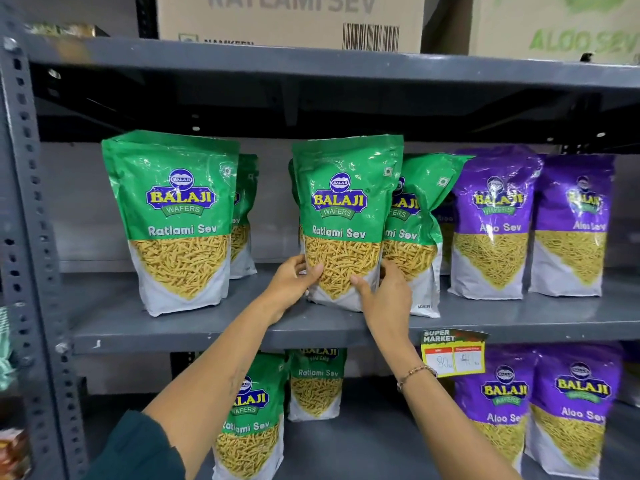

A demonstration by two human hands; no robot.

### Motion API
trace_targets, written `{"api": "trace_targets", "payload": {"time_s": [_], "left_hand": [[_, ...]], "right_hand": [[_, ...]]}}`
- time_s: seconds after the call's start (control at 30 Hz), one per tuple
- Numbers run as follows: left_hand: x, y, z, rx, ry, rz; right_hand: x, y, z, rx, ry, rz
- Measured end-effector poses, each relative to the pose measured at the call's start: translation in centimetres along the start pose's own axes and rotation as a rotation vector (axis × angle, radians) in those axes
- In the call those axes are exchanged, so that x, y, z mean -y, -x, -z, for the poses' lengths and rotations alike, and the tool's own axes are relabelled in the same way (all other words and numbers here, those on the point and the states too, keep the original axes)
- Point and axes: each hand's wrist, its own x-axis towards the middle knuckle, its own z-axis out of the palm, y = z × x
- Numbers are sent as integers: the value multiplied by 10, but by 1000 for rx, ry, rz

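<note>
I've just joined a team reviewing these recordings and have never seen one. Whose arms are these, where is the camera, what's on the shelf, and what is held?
There is no machine here: a person wears one wide-angle camera on the head, so the single picture looks forward and down along their own arms. The left hand and right hand each hold a lower side of the middle green pouch, labelled Ratlami Sev, thumbs on its front; nothing else is in their grip. Around it on the grey metal shelf are another green pouch to the left and purple Aloo Sev pouches to the right. A yellow price tag hangs on the shelf edge.
</note>
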Motion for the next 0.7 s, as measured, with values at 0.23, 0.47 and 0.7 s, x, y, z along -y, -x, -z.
{"api": "trace_targets", "payload": {"time_s": [0.23, 0.47, 0.7], "left_hand": [[-12, 32, 10, -139, -14, -44], [-21, 97, 24, -329, -66, -129], [-18, 178, 32, -343, 25, -151]], "right_hand": [[10, 9, 12, 42, -117, -52], [39, 46, 41, 129, -291, -7], [49, 111, 65, 181, -425, -29]]}}
